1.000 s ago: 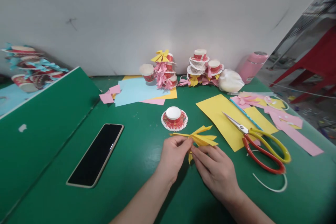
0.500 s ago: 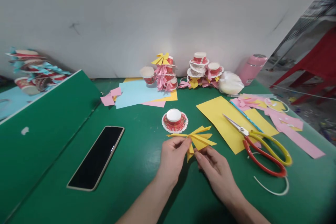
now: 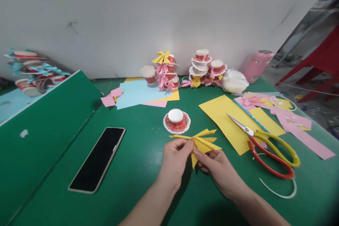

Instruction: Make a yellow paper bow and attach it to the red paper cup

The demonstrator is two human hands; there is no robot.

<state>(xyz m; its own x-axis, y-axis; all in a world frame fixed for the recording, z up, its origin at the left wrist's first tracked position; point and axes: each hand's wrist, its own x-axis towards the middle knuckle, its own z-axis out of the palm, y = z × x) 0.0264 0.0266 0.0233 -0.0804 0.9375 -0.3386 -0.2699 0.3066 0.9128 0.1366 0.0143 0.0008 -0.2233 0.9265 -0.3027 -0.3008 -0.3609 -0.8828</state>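
Here at the upturned fringed cup (image 3: pixel 175 116), white base up and red skirt splayed flat on the green table (image 3: pixel 140 141), the action sits just to its near side; the folded yellow paper (image 3: pixel 205 144), fanned out like a bow, is held up there, a little to the cup's right; the left hand (image 3: pixel 173 159) has it pinched at the gathered middle, thumb against fingers; the right hand (image 3: pixel 218 169) sets its thumb on the lower fold, its other fingers curled beneath, and whether they close on the paper I cannot tell; left of the cup and nearer, a dark-screened phone (image 3: pixel 97 160) lies face up; right of the cup, a yellow sheet (image 3: pixel 221 118) carries the blades of the scissors (image 3: pixel 247 131), slightly parted, with a blue pencil (image 3: pixel 249 113) beyond them; behind the cup and slightly left, a decorated cup stack (image 3: pixel 166 72) shows pink and yellow folds; behind it and to the right come a second cup stack (image 3: pixel 200 65), a white bundle (image 3: pixel 235 82) and, farthest right, a pink bottle (image 3: pixel 258 66).
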